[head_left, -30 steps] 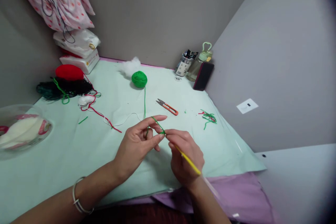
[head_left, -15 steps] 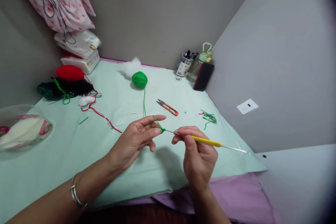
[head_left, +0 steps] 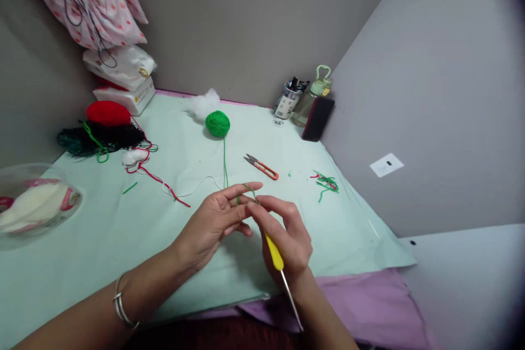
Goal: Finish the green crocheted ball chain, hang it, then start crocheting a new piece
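My left hand (head_left: pixel 221 216) pinches a small piece of green yarn work, mostly hidden behind the fingertips. Green yarn (head_left: pixel 225 161) runs from the green yarn ball (head_left: pixel 217 124) at the back and passes over the raised left index finger. In my right hand (head_left: pixel 289 235) is a crochet hook with a yellow handle (head_left: pixel 274 252); its bare metal end points down toward me along the wrist. Thumb and index finger of the right hand meet the left fingertips at the yarn. The hook's working tip is hidden there.
Orange thread snips (head_left: pixel 261 167) lie beyond my hands. Green and red yarn scraps (head_left: pixel 327 182) are at right. A phone (head_left: pixel 318 119), bottle and pen cup stand at the back right. Red yarn (head_left: pixel 108 114), dark yarn and a plastic tub (head_left: pixel 39 205) occupy the left.
My right hand has moved left to the left fingertips. The crochet hook has swung from pointing out to the right to pointing down toward me. My left hand stays nearly in place.
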A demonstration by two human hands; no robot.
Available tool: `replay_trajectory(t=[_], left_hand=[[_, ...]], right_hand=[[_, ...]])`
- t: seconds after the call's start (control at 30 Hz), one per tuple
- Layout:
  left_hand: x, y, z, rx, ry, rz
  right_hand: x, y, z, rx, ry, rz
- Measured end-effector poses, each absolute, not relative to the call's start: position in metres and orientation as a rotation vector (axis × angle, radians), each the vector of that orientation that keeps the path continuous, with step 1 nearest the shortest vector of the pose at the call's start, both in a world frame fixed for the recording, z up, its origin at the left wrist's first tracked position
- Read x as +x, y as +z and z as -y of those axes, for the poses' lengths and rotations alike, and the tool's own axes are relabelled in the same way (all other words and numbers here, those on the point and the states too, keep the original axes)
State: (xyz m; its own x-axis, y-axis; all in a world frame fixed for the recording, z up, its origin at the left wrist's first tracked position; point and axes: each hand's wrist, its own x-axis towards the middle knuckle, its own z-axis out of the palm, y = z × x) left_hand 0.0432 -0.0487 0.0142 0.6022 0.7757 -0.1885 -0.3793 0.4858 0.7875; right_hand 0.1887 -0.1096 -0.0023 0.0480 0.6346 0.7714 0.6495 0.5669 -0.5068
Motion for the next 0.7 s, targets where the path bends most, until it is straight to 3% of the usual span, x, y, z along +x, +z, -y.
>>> replay_trajectory(t=[0.07,0.33,0.7], left_hand=[[0.041,0.015,0.046,0.724,0.702,-0.581],[0.041,0.015,0.047,0.787,0.775,-0.619],[0.040,0.012,0.049,0.965,0.789,-0.693]], right_hand=[[0.192,-0.001,0.111,-1.103,0.019,1.615],[0.195,0.007,0.103,-0.954,0.659,1.171],[0.199,0.003,0.102,-0.990,0.752,1.140]])
